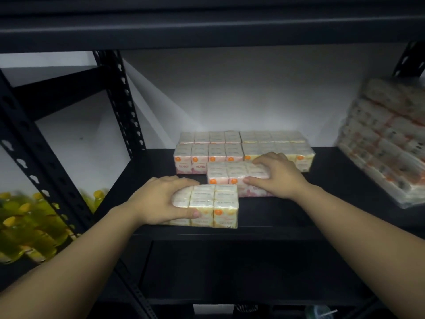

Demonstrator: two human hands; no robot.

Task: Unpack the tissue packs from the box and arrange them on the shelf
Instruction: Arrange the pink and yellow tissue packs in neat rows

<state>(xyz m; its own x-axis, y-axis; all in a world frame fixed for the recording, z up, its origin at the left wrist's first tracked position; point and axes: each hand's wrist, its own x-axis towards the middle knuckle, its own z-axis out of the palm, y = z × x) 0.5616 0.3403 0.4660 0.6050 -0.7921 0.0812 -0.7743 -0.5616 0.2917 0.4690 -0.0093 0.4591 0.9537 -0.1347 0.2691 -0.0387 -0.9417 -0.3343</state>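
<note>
On the black shelf (322, 203) my left hand (161, 199) grips a yellow-tinted tissue pack (216, 206) at the shelf's front edge, thumb on its front face and fingers over its top. My right hand (278, 173) grips a pink tissue pack (230, 176) just behind and to the right of it. Against the back wall stand two rows of tissue packs, pink ones (202, 155) on the left and yellow ones (276, 143) on the right. The box is not in view.
A large plastic-wrapped bundle of tissue packs (386, 139) leans at the shelf's right end. Yellow-capped bottles (27, 224) fill the neighbouring shelf unit at lower left. A black perforated upright (124, 100) borders the shelf on the left, and another shelf board (207, 28) runs overhead.
</note>
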